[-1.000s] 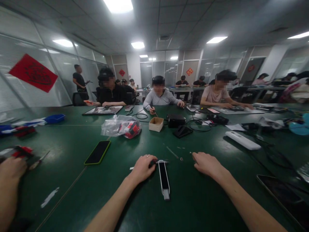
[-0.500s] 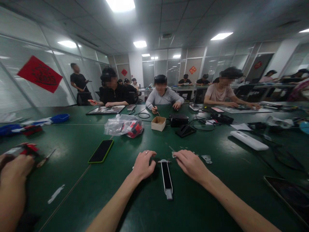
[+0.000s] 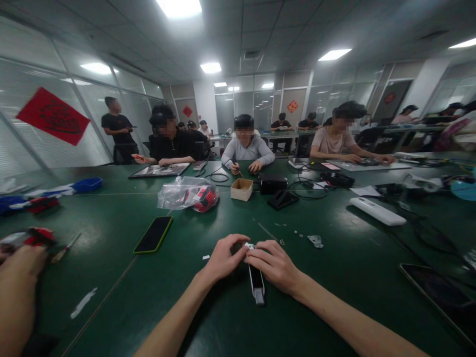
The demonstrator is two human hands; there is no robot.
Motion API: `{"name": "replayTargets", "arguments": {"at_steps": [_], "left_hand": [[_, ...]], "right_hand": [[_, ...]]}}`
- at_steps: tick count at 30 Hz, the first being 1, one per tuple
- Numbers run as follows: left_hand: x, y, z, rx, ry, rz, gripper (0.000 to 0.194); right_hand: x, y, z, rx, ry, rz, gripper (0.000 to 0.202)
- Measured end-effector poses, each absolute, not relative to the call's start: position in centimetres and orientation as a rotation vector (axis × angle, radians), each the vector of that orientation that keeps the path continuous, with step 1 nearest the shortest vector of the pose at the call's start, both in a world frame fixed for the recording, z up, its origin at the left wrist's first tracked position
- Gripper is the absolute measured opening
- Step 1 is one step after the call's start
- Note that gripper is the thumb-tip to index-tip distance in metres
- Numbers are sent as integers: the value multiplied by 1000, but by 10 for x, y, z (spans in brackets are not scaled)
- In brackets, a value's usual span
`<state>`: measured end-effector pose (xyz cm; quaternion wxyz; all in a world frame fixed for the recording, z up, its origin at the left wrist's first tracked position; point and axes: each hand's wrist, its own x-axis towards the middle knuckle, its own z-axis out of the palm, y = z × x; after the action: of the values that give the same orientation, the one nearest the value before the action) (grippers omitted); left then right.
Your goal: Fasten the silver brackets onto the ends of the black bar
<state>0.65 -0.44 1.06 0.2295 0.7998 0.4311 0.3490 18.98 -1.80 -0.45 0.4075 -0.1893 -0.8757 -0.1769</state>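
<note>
A slim white-framed device with a black face [image 3: 256,277] and a grey end lies on the green table in front of me. Over its far end, a small whitish plate with dark holes [image 3: 250,246] sits between my fingertips. My left hand [image 3: 225,255] is curled, its thumb and forefinger closed at the plate's left side. From the other side, my right hand [image 3: 275,263] closes on the same plate and covers part of the device. Its fingers hide how the plate meets the device. A second whitish plate [image 3: 315,241] lies to the right, with tiny bits nearby.
A green-edged phone [image 3: 153,235] lies left, a plastic bag with red things [image 3: 189,194] farther off. Beyond are a small open box [image 3: 241,190] and a white oblong device [image 3: 377,211]. Another person's hand [image 3: 26,263] works at far left; a dark tablet [image 3: 439,292] lies right.
My right hand has moved left with the small plate, bringing it over the device's far end. My left hand has shifted right and closed in at the plate.
</note>
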Motion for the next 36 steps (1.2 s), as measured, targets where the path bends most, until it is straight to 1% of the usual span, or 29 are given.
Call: {"name": "replayTargets", "arguments": {"at_steps": [5,8,12,15,22,36], "left_hand": [[1,2,12,2036,1231,1033,26],[-5,9,10,1962,1381,1054,24],[-10,13,7,1877,1599,976,21],[-10,12,7,1874,1663,917,20],[-5,9,7,1905,1698,884,13],[-3,10,-1,1891,1771,868,15]], "right_hand": [[195,-8,-10,-729,-2102,-313,16],[203,2,-15,-923,-2053,-200,14],[211,8,-19,-1151,-2058,-10,15],[211,8,-18,-1255,-2113,98,15],[209,6,-17,-1304,-2209,181,18],[211,7,-18,-1281,-2226,215,16]]}}
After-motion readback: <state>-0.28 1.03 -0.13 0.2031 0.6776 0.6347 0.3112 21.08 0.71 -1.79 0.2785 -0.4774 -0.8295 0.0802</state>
